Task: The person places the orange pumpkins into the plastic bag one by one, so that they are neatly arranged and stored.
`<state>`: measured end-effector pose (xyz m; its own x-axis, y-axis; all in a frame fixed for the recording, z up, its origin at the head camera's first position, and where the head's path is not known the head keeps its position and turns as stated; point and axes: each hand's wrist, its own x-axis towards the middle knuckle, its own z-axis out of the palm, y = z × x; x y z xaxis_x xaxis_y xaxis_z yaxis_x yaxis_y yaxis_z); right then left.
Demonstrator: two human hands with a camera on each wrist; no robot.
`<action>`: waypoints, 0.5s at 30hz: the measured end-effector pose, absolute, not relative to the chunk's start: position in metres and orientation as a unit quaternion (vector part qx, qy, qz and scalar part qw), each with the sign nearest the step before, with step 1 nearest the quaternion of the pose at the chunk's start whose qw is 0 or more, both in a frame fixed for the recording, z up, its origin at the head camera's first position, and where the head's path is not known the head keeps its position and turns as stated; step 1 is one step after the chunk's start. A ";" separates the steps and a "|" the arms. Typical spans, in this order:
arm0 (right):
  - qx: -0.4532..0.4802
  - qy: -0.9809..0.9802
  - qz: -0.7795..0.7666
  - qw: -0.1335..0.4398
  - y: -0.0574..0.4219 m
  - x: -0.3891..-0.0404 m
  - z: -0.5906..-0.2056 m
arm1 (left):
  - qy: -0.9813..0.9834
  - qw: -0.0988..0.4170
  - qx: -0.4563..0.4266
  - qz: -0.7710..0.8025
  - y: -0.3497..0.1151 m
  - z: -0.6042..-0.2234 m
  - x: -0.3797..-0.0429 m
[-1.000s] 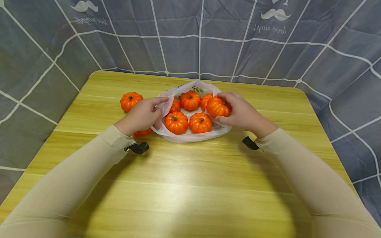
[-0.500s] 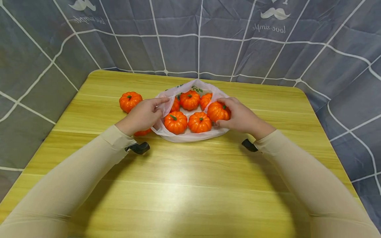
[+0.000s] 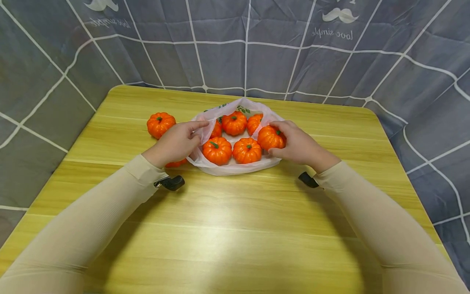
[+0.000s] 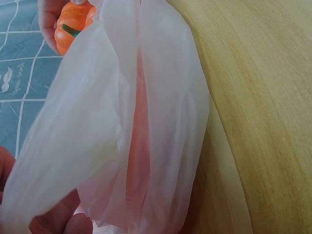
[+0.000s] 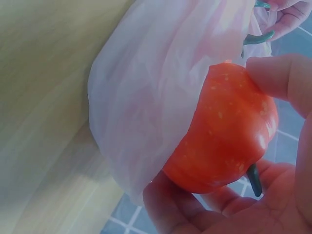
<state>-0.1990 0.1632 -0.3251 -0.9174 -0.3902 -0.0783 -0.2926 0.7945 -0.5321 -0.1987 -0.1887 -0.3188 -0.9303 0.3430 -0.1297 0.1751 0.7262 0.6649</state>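
Note:
A white plastic bag (image 3: 235,168) with a green leaf print lies with its mouth spread, several small orange pumpkins (image 3: 217,151) inside it. At its left side my left hand (image 3: 176,141) pinches the bag's rim between thumb and fingers. My right hand (image 3: 299,143) grips another pumpkin (image 3: 271,137) at the right rim, thumb on one side and fingers on the other. In the right wrist view that pumpkin (image 5: 229,126) shows a dark green stem, and the bag's film covers part of it. The bag hides most of my left fingers in the left wrist view.
One pumpkin (image 3: 160,125) sits on the wooden table (image 3: 235,228) left of the bag. Another pumpkin (image 3: 176,163) is mostly hidden beneath my left wrist. Behind the table hangs a grey curtain (image 3: 220,65) with white lines.
My right hand has brought its pumpkin slightly lower, down to the bag's right rim. My left hand keeps its hold on the bag, nearly still.

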 end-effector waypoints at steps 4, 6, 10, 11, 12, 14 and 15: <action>-0.176 0.944 -0.261 0.096 0.163 -0.199 -0.326 | 0.922 0.119 0.143 0.339 -0.190 -0.320 -0.199; -0.173 0.945 -0.261 0.098 0.163 -0.200 -0.327 | 0.924 0.114 0.143 0.336 -0.191 -0.321 -0.199; -0.166 0.945 -0.264 0.102 0.163 -0.200 -0.328 | 0.925 0.109 0.142 0.335 -0.192 -0.322 -0.198; -0.164 0.945 -0.265 0.102 0.163 -0.200 -0.329 | 0.925 0.108 0.141 0.335 -0.192 -0.322 -0.198; -0.164 0.945 -0.265 0.103 0.163 -0.201 -0.329 | 0.925 0.109 0.140 0.336 -0.192 -0.322 -0.198; -0.161 0.945 -0.266 0.104 0.163 -0.201 -0.329 | 0.925 0.108 0.139 0.335 -0.193 -0.322 -0.198; -0.161 0.945 -0.266 0.105 0.163 -0.201 -0.329 | 0.926 0.109 0.139 0.335 -0.193 -0.322 -0.198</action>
